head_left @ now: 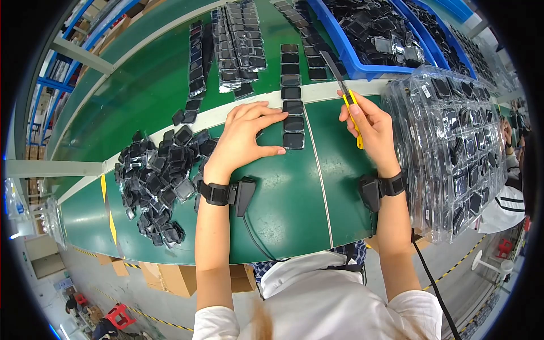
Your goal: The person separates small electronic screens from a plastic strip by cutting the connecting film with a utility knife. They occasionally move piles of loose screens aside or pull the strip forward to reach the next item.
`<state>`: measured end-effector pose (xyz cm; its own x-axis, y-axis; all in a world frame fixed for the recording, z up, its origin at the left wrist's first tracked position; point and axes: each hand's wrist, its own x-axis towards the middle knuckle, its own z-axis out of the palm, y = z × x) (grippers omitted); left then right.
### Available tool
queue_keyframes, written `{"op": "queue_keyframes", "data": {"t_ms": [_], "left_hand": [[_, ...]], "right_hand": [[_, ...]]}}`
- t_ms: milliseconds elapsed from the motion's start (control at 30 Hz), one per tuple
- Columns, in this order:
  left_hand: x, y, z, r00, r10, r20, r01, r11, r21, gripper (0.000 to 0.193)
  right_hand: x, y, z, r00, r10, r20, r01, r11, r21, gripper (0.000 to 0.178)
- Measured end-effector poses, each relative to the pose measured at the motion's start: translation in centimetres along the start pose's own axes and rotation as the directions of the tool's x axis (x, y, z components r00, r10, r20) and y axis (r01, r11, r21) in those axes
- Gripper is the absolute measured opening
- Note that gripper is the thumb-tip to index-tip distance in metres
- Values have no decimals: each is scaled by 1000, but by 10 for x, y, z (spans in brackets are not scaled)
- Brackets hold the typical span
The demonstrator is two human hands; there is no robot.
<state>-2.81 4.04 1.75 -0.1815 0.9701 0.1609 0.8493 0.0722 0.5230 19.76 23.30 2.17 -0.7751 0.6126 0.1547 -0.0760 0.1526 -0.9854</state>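
Observation:
A strip of small black square pieces in clear wrapping (290, 92) runs away from me along the green table (283, 198). My left hand (241, 133) is open over the table at the strip's left side, with its index fingertip and thumb tip at the near pieces. Right of the strip, my right hand (371, 124) is closed round a yellow utility knife (347, 105). The knife's long dark blade is out and points up and to the left, apart from the strip. Left of my left hand lies a loose pile of similar black pieces (164, 170), partly hidden by that hand and wrist.
More wrapped strips (241, 39) lie at the far side, beyond a pale rail (221, 110). Blue bins (374, 71) full of black pieces stand at far right. Stacked clear trays (419, 164) rise close beside my right forearm. Another person's hand (506, 131) shows beyond them.

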Motion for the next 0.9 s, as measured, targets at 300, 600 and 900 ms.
{"op": "queue_keyframes", "data": {"t_ms": [300, 600, 900], "left_hand": [[1, 7, -3, 1000, 4, 6, -4, 1000, 6, 77], [1, 4, 1, 998, 32, -58, -31, 999, 3, 72], [3, 12, -4, 997, -28, -72, 24, 998, -56, 60]], "right_hand": [[1, 3, 0, 999, 43, 3, -43, 998, 47, 37], [0, -12, -12, 990, 132, 40, -107, 921, -373, 51], [-2, -3, -6, 973, -57, 225, 185, 776, -603, 38]]}}
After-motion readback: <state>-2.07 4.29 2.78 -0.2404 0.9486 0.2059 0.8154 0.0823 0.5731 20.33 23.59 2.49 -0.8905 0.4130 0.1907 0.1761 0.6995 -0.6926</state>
